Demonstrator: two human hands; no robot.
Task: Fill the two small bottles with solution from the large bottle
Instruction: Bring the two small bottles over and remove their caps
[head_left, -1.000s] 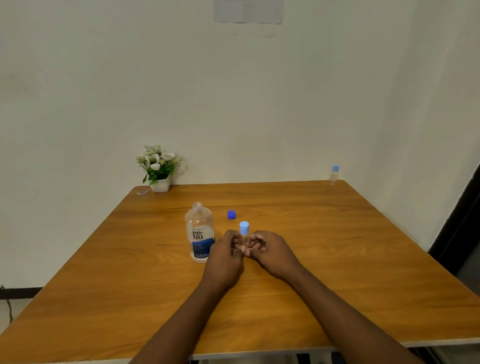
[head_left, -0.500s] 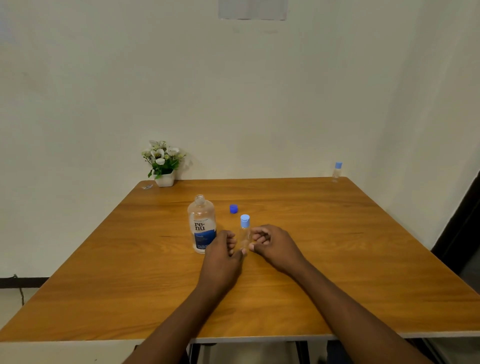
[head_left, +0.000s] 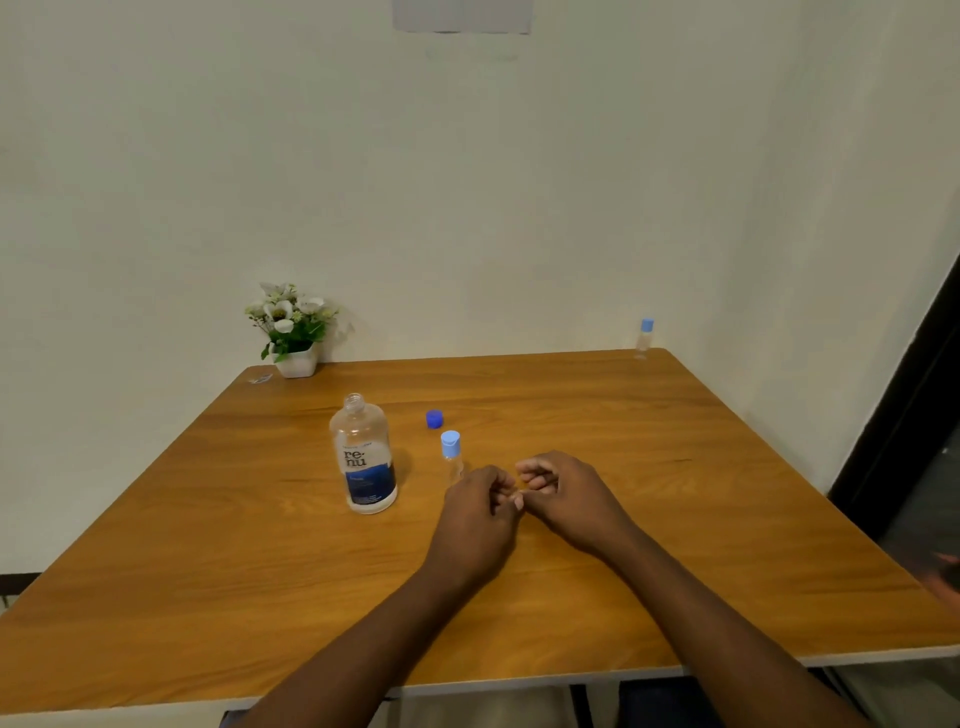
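Note:
The large clear bottle (head_left: 363, 457) with a blue label stands uncapped left of centre on the wooden table (head_left: 208, 571). Its dark blue cap (head_left: 434, 418) lies behind it to the right. One small clear bottle (head_left: 451, 460) with a light-blue cap stands upright, just beyond my left hand (head_left: 478, 514) and apart from it. The other small bottle (head_left: 644, 338), also capped, stands at the far right corner. My right hand (head_left: 561, 491) rests beside the left one. Both hands' fingers are loosely curled, their tips meet, and they hold nothing.
A small white pot of white flowers (head_left: 293, 332) stands at the far left corner against the wall, with a small scrap (head_left: 260, 378) beside it. The wall closes in behind and to the right. A dark door frame (head_left: 914, 415) is at the right.
Both hands held the near small bottle between their fingers. They have let it go and drawn back to the right, and the bottle stands free.

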